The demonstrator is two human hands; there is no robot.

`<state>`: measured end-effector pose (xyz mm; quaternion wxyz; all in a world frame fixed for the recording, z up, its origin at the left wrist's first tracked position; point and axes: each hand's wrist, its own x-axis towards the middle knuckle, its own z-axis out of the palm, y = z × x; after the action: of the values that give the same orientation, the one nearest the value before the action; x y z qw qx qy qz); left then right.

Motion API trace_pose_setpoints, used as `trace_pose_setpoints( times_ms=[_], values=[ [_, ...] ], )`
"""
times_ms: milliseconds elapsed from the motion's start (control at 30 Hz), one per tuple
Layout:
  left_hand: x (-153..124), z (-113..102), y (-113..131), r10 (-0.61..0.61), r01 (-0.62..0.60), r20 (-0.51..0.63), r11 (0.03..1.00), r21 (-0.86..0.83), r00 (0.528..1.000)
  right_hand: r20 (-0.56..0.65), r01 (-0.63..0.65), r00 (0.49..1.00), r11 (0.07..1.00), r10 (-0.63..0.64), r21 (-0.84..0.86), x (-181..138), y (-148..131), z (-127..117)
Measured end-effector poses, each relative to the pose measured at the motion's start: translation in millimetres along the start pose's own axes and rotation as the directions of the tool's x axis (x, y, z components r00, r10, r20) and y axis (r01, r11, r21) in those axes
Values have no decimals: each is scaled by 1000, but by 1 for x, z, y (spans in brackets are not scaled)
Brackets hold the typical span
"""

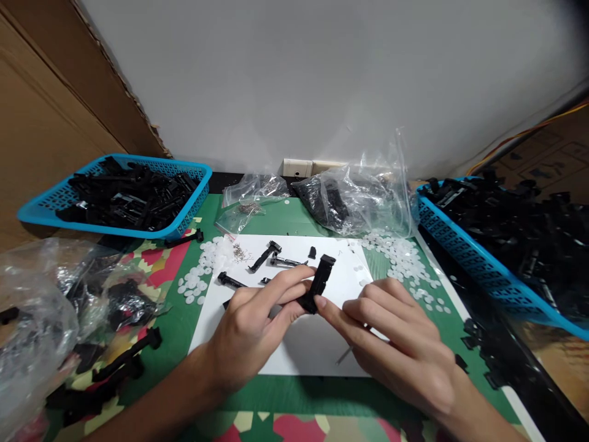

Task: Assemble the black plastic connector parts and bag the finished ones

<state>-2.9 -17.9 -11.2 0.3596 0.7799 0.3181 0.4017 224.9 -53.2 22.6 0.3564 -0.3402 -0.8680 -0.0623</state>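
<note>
My left hand (257, 328) pinches a black plastic part (321, 279) between thumb and fingers, its long arm standing up and its wider foot down at the fingertips. From the other side my right hand (400, 344) grips the foot of the same part with its fingertips, the remaining fingers curled. A thin metal rod (344, 355) shows below my right hand; whether that hand holds it I cannot tell. Under both hands lies a white sheet (304, 350). Beyond the left hand, a black clip-shaped part (264, 256), a part with a metallic strip (286, 262) and a small black piece (312, 252) lie on it.
Blue baskets heaped with black parts stand at left (184, 228) and right (488, 264). White discs lie in loose groups left (196, 279) and right (407, 261). Tiny metal pins (239, 253) are on the sheet. Clear bags (359, 196) stand along the wall.
</note>
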Motion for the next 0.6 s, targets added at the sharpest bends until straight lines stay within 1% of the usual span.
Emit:
trace_pose_setpoints(
  times_ms=[67, 167, 300, 367, 467, 600],
  values=[
    [1, 0, -1, -4, 4, 5, 1000, -13, 1000, -17, 2, 1000, 1000, -1, 28, 1, 2, 0],
    [2, 0, -1, -15, 15, 9, 1000, -11, 1000, -29, -50, 998, 993, 53, 112, 2, 7, 3],
    [6, -1, 1, -90, 88, -26, 995, -53, 996, 45, -99, 995, 969, 91, 227, 1, 14, 6],
    [7, -1, 3, -112, 108, -37, 990, -90, 993, 52, -132, 991, 958, 122, 255, 1, 17, 5],
    [7, -1, 3, -78, 78, 4, 990, -116, 997, 16, -173, 985, 958, 174, 227, 1, 23, 0],
    [6, 0, 0, 5, -4, 64, 1000, -15, 998, -21, -129, 991, 986, 132, 106, 0, 32, -2]
  ],
)
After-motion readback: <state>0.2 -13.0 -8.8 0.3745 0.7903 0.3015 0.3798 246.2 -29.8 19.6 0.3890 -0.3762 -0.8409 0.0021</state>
